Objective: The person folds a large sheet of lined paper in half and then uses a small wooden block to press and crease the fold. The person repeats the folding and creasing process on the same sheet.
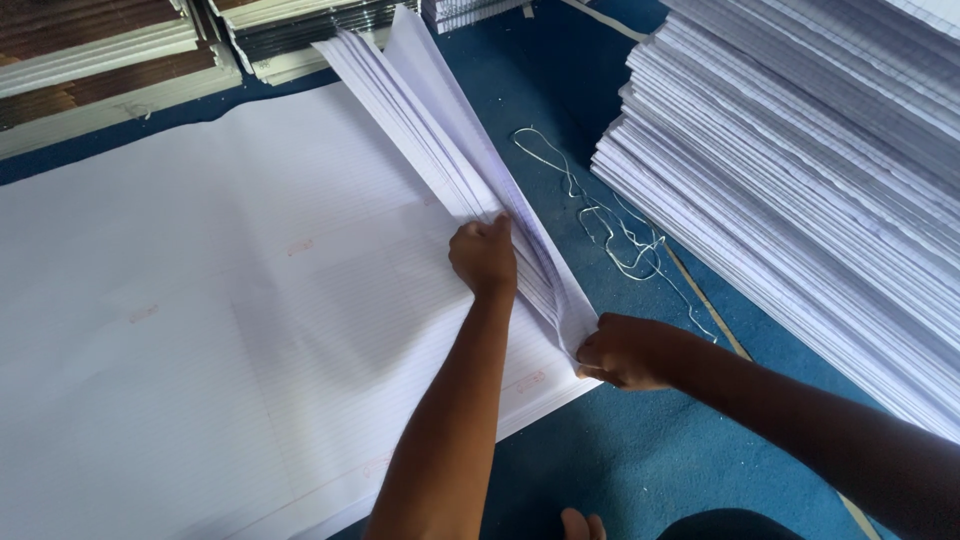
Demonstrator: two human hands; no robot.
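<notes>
Left hand (484,256) curled in loose fist, knuckles pressing fanned bundle of folded ruled sheets (440,130) at fold. Right hand (628,352) pinches bundle's near corner, fingers closed on edge. Bundle lies atop large flat ruled sheet (200,300) on blue floor (620,450). Tall paper stack (800,170) at right; loose string (610,225) between.

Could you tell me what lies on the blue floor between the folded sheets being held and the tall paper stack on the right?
In the head view, a tangle of white string lies on the blue floor there.
</notes>
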